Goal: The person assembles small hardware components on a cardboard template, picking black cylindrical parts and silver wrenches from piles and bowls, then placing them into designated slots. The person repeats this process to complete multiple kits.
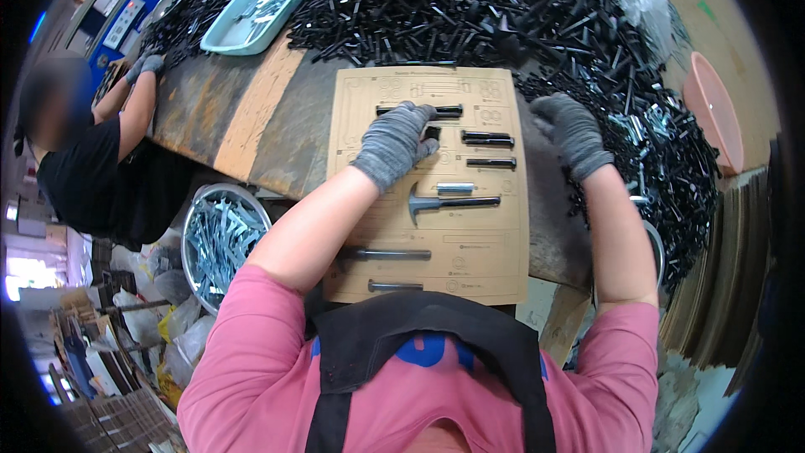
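Observation:
A printed cardboard sheet (482,264) lies on the table in front of me, with outlines of parts drawn on it. My left hand (392,147), in a grey glove, rests over its upper half. Its thumb and fingers close around a small black part (433,132), beside a long black bolt (449,111) near the fingertips. Two shorter black bolts (488,139) lie to the right. Below are a silver sleeve (455,189), a black hammer-shaped piece (457,202), a dark rod (390,255) and a bolt (394,286). My gloved right hand (574,132) curls at the edge of small black parts (625,96); its fingertips' contents are hidden.
A large heap of black bolts (470,8) covers the table's far side. A teal tray (225,40) holds silver pieces at the far left. A metal bowl (194,262) of silver parts stands at left, near a co-worker (109,159). A pink basin (713,113) leans at right.

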`<control>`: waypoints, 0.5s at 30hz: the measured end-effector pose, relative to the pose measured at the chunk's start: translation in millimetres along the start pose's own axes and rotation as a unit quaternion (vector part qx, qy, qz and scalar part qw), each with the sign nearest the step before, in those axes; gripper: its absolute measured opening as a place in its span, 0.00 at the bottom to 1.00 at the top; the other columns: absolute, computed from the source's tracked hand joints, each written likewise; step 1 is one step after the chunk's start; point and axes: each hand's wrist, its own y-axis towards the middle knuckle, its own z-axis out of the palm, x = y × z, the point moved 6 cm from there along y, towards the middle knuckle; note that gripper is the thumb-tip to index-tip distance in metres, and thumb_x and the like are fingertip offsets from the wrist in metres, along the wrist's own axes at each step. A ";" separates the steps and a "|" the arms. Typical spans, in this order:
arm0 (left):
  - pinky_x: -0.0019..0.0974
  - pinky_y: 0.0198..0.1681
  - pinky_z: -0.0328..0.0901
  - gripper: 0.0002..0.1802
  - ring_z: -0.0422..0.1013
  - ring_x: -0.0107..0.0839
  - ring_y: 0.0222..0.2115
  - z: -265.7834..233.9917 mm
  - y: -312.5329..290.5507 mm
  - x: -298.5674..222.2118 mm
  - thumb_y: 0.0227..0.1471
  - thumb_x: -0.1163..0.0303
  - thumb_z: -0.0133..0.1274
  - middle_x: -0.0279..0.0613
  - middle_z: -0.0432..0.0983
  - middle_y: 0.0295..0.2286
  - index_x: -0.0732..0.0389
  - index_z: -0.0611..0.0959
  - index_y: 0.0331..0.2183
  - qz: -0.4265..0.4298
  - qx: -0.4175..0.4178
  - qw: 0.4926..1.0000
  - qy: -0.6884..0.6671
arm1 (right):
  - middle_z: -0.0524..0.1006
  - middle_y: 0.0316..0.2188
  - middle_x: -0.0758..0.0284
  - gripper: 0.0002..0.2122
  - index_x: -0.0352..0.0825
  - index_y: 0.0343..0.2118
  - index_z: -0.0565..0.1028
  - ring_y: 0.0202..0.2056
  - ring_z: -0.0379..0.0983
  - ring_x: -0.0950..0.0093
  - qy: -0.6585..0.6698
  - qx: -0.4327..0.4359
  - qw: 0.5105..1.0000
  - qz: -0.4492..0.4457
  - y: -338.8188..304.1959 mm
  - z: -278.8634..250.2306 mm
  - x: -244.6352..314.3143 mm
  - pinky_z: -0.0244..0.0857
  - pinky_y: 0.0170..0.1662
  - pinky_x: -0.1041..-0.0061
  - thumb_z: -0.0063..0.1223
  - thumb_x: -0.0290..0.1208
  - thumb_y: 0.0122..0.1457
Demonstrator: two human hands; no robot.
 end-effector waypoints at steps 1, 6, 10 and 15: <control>0.39 0.36 0.66 0.20 0.70 0.42 0.29 -2.7 0.6 -6.5 0.41 0.65 0.56 0.45 0.71 0.30 0.59 0.75 0.39 0.011 -0.010 1.000 -0.005 | 0.73 0.30 0.59 0.10 0.34 0.33 0.74 0.36 0.69 0.62 -0.008 0.004 1.000 -0.001 -10.9 -8.4 -18.9 0.63 0.40 0.69 0.55 0.27 0.44; 0.37 0.39 0.65 0.18 0.70 0.37 0.33 4.6 21.8 -71.1 0.43 0.66 0.54 0.44 0.72 0.31 0.58 0.75 0.40 0.120 -0.005 0.988 -0.100 | 0.70 0.36 0.60 0.18 0.39 0.41 0.71 0.40 0.68 0.62 -0.142 0.157 0.973 0.094 -51.7 -8.8 -79.7 0.62 0.44 0.67 0.57 0.30 0.43; 0.39 0.42 0.64 0.21 0.69 0.40 0.37 42.2 52.2 -135.1 0.42 0.67 0.54 0.45 0.71 0.34 0.57 0.73 0.42 0.199 0.098 0.972 -0.073 | 0.68 0.39 0.58 0.19 0.41 0.41 0.69 0.41 0.68 0.61 -0.158 0.199 0.961 0.110 -65.7 4.3 -77.8 0.63 0.43 0.64 0.58 0.33 0.43; 0.39 0.44 0.64 0.23 0.67 0.44 0.41 99.1 82.4 -189.6 0.37 0.72 0.55 0.46 0.68 0.40 0.56 0.74 0.41 0.253 0.194 0.947 0.041 | 0.72 0.37 0.59 0.15 0.42 0.40 0.71 0.40 0.70 0.62 -0.163 0.211 0.957 0.116 -61.5 16.2 -75.9 0.65 0.43 0.65 0.52 0.31 0.47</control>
